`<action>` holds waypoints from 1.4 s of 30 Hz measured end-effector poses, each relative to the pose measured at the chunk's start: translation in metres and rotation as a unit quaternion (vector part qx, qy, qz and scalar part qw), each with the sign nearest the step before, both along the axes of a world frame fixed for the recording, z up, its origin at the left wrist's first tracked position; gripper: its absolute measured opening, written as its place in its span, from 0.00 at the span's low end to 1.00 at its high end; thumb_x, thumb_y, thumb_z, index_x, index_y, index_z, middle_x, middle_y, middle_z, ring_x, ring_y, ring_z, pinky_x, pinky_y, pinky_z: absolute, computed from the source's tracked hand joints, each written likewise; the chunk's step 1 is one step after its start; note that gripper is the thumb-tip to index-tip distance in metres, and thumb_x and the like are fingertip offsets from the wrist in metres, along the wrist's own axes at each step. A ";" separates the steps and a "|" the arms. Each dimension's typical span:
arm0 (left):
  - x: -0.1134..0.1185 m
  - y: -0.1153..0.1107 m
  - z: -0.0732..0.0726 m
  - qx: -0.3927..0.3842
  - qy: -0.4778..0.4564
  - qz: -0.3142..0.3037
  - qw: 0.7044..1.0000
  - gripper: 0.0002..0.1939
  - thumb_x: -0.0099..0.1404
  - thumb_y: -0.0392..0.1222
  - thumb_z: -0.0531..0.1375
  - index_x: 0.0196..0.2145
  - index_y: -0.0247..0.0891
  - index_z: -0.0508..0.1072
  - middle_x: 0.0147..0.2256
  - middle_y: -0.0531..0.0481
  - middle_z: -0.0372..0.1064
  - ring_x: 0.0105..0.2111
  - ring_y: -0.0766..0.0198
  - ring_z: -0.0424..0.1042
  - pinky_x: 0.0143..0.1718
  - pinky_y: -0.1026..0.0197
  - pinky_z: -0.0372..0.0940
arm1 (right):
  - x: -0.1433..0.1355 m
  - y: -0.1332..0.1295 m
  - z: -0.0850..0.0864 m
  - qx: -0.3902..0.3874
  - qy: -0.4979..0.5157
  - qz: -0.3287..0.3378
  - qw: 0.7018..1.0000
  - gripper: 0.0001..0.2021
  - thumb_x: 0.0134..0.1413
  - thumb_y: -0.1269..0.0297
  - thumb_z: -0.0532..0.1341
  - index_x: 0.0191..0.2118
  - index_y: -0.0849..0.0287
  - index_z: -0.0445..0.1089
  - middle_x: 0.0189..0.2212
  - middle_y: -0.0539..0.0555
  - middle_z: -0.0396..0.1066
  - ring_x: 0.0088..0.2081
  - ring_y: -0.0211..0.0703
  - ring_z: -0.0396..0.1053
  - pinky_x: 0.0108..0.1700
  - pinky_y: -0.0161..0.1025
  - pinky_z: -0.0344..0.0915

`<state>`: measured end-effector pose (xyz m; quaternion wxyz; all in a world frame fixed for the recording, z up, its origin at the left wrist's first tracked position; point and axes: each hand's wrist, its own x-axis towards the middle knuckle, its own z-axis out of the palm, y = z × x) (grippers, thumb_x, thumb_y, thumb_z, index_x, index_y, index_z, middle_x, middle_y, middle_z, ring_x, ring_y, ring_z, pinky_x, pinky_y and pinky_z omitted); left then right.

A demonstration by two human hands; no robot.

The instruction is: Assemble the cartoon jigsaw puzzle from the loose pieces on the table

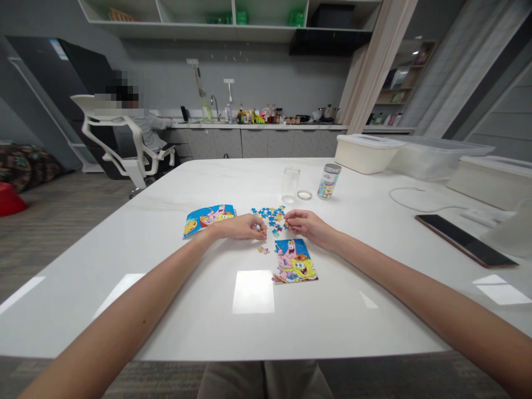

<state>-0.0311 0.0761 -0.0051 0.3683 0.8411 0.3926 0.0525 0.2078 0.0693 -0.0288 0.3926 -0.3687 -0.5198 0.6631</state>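
A pile of loose jigsaw puzzle pieces, mostly blue, lies on the white table between my hands. My left hand rests at the pile's left side, fingers curled together; whatever they may hold is too small to make out. At the right edge of the pile, the fingertips of my right hand pinch a puzzle piece. Nearer to me is a joined section of puzzle with pink and yellow cartoon figures. A few joined pieces lie to its left. Partly behind my left hand is a picture sheet with similar figures.
Beyond the pile stand a clear jar, its lid ring and a printed canister. On the right are a dark tablet, a white cable and storage boxes. A person sits in a white chair at back left.
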 end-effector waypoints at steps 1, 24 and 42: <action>0.000 0.000 0.000 0.000 0.000 -0.001 1.000 0.14 0.59 0.51 0.59 0.34 0.37 0.72 0.26 0.55 0.65 0.22 0.70 0.57 0.24 0.65 0.52 | 0.000 0.000 0.000 0.000 -0.005 -0.001 1.000 0.08 0.38 0.69 0.69 0.30 0.60 0.74 0.24 0.48 0.71 0.26 0.32 0.65 0.32 0.33 0.61; 0.000 0.000 0.002 0.013 -0.012 -0.020 1.000 0.11 0.58 0.46 0.61 0.37 0.38 0.74 0.36 0.50 0.72 0.34 0.64 0.68 0.34 0.65 0.59 | 0.001 -0.001 0.002 0.035 -0.041 0.045 0.998 0.10 0.35 0.65 0.70 0.30 0.59 0.77 0.31 0.54 0.76 0.39 0.43 0.71 0.40 0.38 0.63; 0.002 -0.001 0.003 0.001 -0.018 -0.022 1.000 0.10 0.57 0.45 0.59 0.33 0.37 0.74 0.32 0.52 0.72 0.32 0.66 0.67 0.33 0.66 0.58 | -0.001 0.000 0.002 0.008 -0.040 0.020 0.999 0.08 0.40 0.68 0.69 0.31 0.59 0.75 0.24 0.49 0.72 0.27 0.34 0.67 0.33 0.35 0.63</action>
